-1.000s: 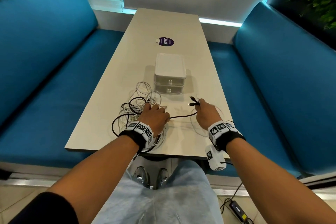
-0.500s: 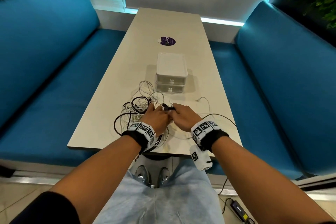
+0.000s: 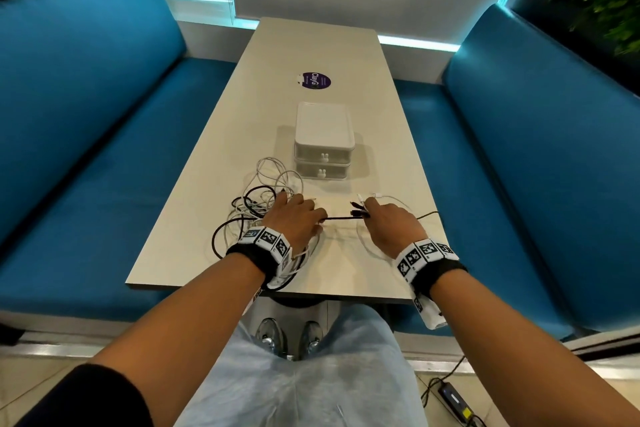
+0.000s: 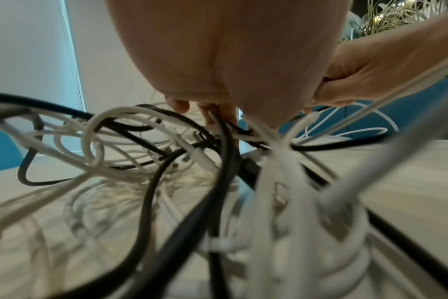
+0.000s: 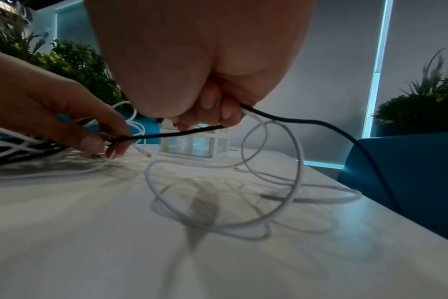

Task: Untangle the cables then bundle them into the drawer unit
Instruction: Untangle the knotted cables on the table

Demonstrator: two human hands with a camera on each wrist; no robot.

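Your right hand (image 3: 391, 224) is curled round a black cable (image 3: 341, 217) and a white cable (image 5: 274, 174), while your left hand (image 3: 294, 217) pinches the same black cable where it leaves the tangle of cables (image 3: 256, 204) on the surface (image 3: 214, 229). The black cable stretches between your hands. The drawer unit (image 3: 324, 142) stands closed just beyond them.

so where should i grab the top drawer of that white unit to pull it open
Pinch the small knob at the middle of the top drawer's front, coming from the near side. The drawer unit faces you; its fronts look flat, with no other handhold visible. Both drawers look closed.
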